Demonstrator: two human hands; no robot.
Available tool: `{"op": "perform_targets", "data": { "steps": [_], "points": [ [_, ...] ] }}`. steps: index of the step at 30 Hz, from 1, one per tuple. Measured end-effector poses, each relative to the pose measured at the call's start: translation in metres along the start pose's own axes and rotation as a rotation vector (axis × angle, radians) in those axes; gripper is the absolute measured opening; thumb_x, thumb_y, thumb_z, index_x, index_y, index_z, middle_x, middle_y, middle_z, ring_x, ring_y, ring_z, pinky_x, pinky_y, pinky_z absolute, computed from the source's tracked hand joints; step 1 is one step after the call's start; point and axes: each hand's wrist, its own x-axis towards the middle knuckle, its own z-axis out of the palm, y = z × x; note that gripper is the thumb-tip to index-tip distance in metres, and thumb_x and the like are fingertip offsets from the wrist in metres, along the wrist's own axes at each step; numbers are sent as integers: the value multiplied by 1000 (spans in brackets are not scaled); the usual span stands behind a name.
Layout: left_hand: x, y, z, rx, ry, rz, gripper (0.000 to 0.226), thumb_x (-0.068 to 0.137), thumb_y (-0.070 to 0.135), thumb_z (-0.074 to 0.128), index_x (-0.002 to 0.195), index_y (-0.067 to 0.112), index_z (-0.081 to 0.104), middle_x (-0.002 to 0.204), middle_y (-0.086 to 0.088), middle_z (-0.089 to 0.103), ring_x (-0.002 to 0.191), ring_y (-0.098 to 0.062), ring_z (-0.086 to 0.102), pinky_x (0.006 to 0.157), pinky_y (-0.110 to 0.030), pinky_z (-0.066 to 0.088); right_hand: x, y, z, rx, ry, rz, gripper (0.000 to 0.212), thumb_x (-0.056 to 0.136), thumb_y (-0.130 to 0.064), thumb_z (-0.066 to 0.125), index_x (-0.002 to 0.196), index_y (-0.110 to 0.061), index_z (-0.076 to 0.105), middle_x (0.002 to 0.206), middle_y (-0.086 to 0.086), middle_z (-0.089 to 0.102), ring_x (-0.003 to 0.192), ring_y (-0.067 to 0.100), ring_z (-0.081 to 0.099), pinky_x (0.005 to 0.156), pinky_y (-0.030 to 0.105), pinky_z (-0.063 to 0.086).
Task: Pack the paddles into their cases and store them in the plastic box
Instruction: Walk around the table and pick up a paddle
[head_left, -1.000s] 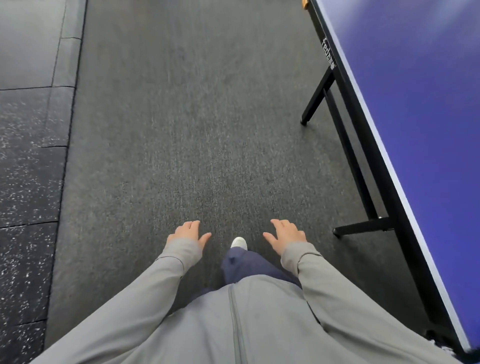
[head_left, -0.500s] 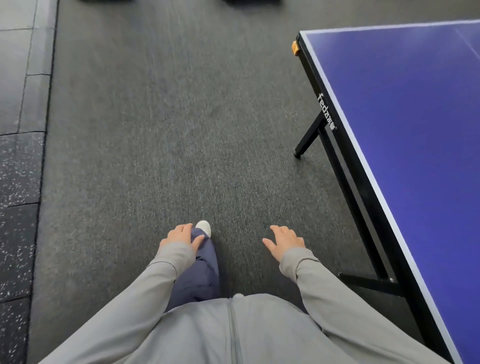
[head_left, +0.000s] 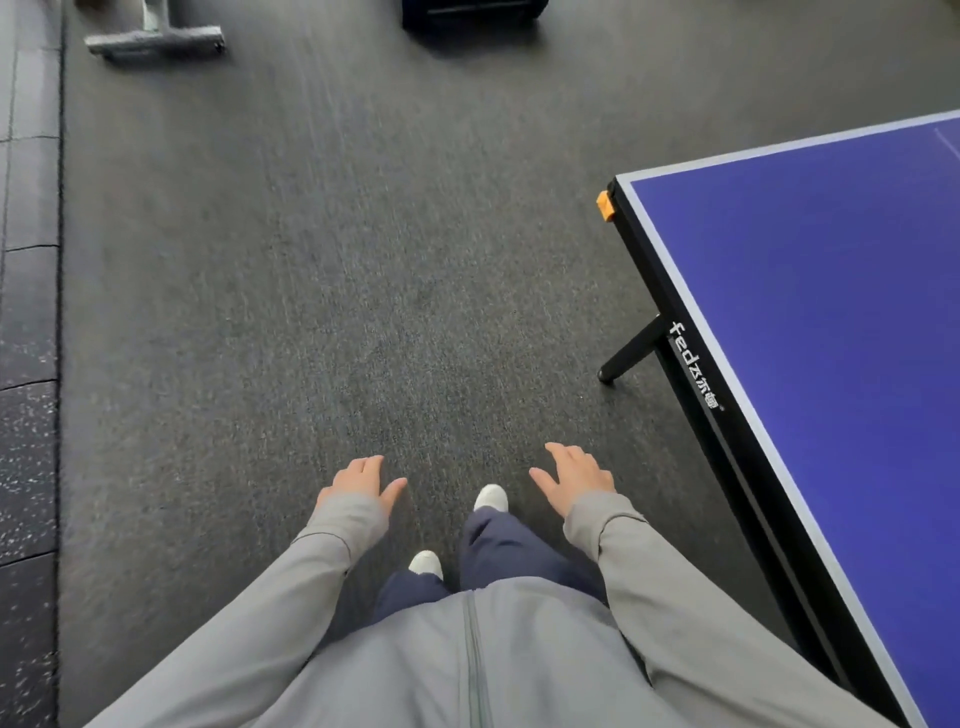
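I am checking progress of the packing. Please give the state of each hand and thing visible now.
left hand: open, holds nothing
right hand: open, holds nothing
table tennis table: standing to the right, visible blue top bare
orange corner guard: on the table's corner
paddles, cases, plastic box: not in view

Carpet (head_left: 311, 312) ahead open; table (head_left: 831, 338) blocks right; metal base (head_left: 156, 39), maybe dark box (head_left: 472, 13) far ahead.

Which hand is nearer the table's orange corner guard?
Right. The right hand hangs below and left of the orange corner guard; the left hand is further left.
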Motion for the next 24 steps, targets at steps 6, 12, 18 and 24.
{"op": "perform_targets", "data": {
  "steps": [6, 12, 18, 24],
  "points": [
    [92, 51, -63, 55, -15, -24, 58, 95, 52, 36, 144, 19, 30, 149, -2, 35, 133, -24, 38, 105, -40, 34, 96, -6, -71, 34, -16, 12, 55, 96, -48, 39, 144, -23, 29, 148, 4, 35, 136, 25, 32, 107, 43, 30],
    [172, 119, -133, 64, 36, 25, 60, 95, 52, 36, 145, 20, 29, 150, 0, 33, 133, -24, 38, 104, -39, 34, 178, -13, -153, 43, -31, -16, 56, 97, -48, 38, 146, -23, 27, 150, 3, 34, 137, 24, 31, 108, 43, 29],
    [252, 170, -201, 62, 51, 66, 59, 95, 52, 39, 144, 21, 31, 150, 0, 33, 133, -23, 37, 104, -40, 34, 251, -22, -225, 72, -24, 10, 56, 96, -48, 39, 145, -23, 28, 149, 4, 35, 137, 25, 32, 108, 45, 30],
    [352, 201, -270, 53, 49, 133, 54, 93, 52, 41, 138, 23, 37, 146, 0, 38, 129, -24, 40, 100, -39, 36, 334, -54, -286, 87, -2, 56, 54, 97, -47, 39, 144, -23, 29, 147, 5, 36, 135, 25, 33, 105, 45, 32]
  ]
}}
